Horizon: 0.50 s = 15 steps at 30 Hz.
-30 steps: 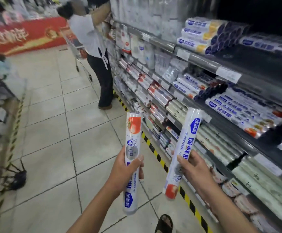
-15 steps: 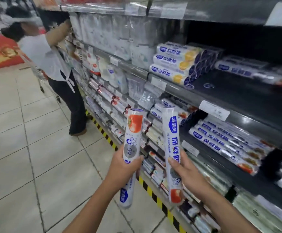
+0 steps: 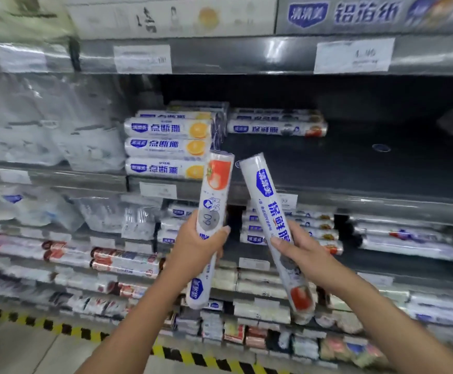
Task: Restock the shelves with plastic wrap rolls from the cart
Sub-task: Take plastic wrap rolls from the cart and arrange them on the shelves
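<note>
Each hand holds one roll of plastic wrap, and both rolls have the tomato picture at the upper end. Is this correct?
Not both. In the head view, the left roll in the left hand has it at the upper end, but the right roll in the right hand has it at the lower end.

A foil box [image 3: 376, 13] sits up top; striped tape [image 3: 193, 357] edges the floor [image 3: 31, 352].
</note>
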Each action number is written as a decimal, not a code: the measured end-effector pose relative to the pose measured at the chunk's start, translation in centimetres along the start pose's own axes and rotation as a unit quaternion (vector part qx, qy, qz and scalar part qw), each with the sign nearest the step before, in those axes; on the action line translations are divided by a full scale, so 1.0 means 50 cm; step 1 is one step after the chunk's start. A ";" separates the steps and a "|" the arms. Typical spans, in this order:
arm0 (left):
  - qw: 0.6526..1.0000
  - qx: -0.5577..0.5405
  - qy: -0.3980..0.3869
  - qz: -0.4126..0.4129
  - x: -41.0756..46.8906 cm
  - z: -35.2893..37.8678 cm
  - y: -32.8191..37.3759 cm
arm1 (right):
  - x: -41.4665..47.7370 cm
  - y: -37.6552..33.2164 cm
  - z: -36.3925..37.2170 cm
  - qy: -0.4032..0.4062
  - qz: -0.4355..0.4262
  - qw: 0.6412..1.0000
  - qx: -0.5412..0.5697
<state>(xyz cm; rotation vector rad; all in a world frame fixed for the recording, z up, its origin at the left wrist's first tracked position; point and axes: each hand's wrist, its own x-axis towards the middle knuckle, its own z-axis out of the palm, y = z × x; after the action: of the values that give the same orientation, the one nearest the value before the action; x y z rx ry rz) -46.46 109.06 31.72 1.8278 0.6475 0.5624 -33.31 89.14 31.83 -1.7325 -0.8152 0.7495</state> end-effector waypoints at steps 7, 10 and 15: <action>0.997 -0.017 -0.061 0.051 0.096 -0.008 0.020 | 0.047 -0.135 -0.117 0.068 -0.026 0.978 -0.197; 0.997 -0.028 -0.059 0.049 0.122 -0.010 0.021 | 0.100 -0.203 -0.188 0.085 -0.017 0.952 -0.295; 0.997 -0.046 -0.036 0.054 0.149 -0.010 0.024 | 0.256 -0.231 -0.281 0.122 -0.068 0.875 -0.464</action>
<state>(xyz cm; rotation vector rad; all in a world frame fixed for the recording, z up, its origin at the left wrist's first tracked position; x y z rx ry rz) -41.05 114.05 33.54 1.7961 0.4697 0.5850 -16.64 94.78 45.39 -2.5033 -1.2086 -0.0210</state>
